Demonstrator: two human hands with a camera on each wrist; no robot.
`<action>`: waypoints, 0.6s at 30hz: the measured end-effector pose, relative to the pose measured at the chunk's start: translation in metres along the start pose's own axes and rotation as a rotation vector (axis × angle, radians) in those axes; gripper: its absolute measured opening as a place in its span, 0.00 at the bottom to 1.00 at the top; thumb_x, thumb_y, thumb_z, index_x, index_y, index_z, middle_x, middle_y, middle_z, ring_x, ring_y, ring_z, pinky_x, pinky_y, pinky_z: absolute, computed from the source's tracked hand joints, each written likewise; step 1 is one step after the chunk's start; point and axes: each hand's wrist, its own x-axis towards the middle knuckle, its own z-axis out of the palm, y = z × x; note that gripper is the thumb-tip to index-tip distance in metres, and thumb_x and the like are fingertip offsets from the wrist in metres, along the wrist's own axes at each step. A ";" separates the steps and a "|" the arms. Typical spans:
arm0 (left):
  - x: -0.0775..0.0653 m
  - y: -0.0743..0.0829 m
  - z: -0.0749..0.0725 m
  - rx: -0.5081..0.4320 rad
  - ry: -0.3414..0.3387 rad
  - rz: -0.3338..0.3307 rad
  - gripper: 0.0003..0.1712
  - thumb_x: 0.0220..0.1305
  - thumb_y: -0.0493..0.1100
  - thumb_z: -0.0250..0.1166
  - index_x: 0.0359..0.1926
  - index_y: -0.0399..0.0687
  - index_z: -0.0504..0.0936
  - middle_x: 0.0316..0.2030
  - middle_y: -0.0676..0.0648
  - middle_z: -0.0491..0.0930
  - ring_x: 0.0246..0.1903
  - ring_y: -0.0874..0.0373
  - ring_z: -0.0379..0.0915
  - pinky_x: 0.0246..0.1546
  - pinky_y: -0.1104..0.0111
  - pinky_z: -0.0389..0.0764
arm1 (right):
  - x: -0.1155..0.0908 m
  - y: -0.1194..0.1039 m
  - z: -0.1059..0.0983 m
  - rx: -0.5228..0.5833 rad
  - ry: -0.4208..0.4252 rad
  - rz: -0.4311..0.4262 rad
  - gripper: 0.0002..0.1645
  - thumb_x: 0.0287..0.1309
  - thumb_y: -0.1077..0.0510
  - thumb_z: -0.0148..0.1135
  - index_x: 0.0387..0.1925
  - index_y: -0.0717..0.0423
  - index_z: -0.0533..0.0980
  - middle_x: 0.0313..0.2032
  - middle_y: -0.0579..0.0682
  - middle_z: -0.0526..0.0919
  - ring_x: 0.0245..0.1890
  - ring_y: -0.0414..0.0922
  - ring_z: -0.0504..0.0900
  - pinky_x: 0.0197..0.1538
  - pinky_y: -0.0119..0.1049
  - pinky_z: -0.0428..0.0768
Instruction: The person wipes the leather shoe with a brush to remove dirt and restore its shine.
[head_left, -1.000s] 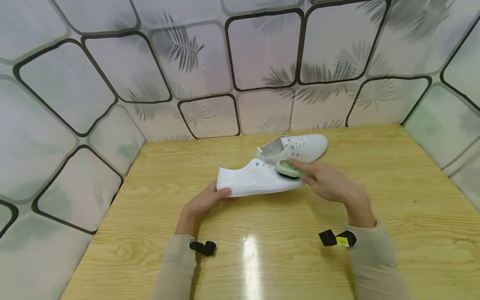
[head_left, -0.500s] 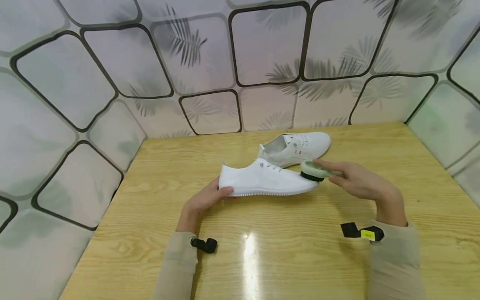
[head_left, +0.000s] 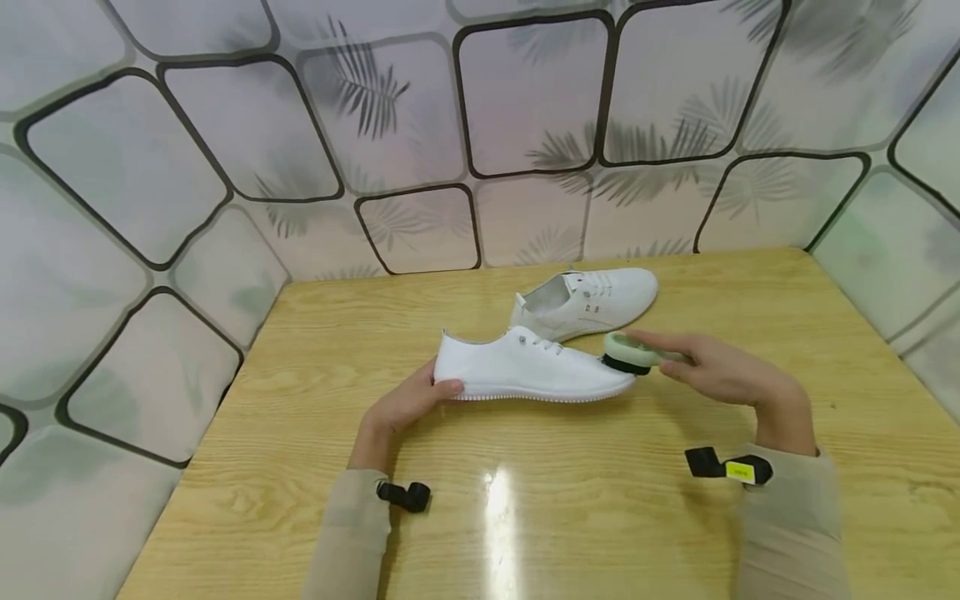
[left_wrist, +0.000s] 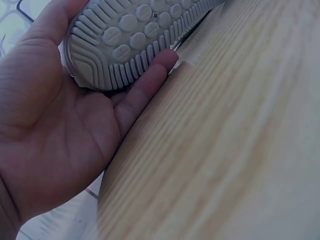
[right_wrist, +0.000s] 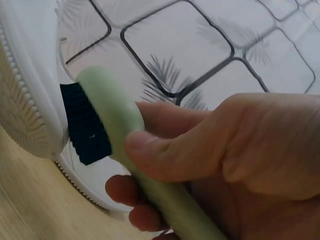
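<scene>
A white lace-up shoe [head_left: 517, 367] is held at its heel by my left hand [head_left: 408, 406], thumb on the near side. The left wrist view shows its ridged sole [left_wrist: 135, 37] tilted toward the camera, with fingers under the heel. My right hand [head_left: 720, 367] grips a pale green shoe brush [head_left: 621, 346] by its handle. In the right wrist view the dark bristles [right_wrist: 85, 125] are against the toe of the shoe, and the thumb presses along the brush's green back [right_wrist: 107, 95].
Behind the held shoe, a second white shoe [head_left: 622, 296] rests on the wooden table [head_left: 360, 325]. A patterned cloth wall [head_left: 532, 108] stands along the table's back and sides.
The right hand has moved the brush rightward from the lace area to the toe, then slightly lower. The left hand keeps its hold on the heel, and the shoe's toe has dipped slightly.
</scene>
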 end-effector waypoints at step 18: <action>0.002 0.002 0.005 0.116 0.042 0.062 0.31 0.73 0.44 0.59 0.71 0.42 0.60 0.55 0.41 0.72 0.52 0.53 0.68 0.58 0.62 0.68 | 0.014 -0.023 0.014 -0.077 -0.044 0.110 0.33 0.76 0.60 0.43 0.77 0.59 0.51 0.67 0.71 0.65 0.65 0.65 0.68 0.63 0.64 0.65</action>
